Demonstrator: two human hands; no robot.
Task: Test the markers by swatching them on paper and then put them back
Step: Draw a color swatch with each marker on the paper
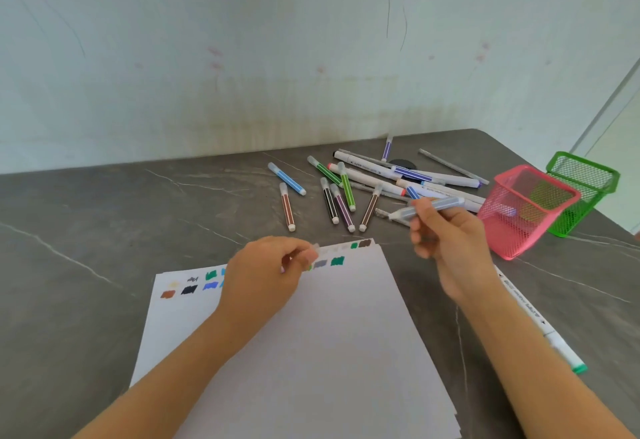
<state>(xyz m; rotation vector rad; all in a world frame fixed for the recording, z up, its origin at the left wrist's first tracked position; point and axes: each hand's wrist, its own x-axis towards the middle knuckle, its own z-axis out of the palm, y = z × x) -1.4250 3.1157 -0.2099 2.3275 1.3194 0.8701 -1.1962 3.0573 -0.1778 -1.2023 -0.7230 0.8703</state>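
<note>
Spreading below a stained pale wall (242,40), the grey veined counter (104,231) carries white paper (311,352) with swatches (337,261) along its far edge. The right grip (450,241) clasps a grey marker (427,207) near loose markers (343,196); the left grip (263,269) pinches a small pale piece (314,249), too blurred to name. A pink mesh basket (509,231) stands beside a green mesh basket (588,179), contents unclear.

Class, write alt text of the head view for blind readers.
Right hand holds a grey marker near white swatched paper; left hand pinches something small. Beyond: loose markers, a pink mesh basket, a green mesh basket.
</note>
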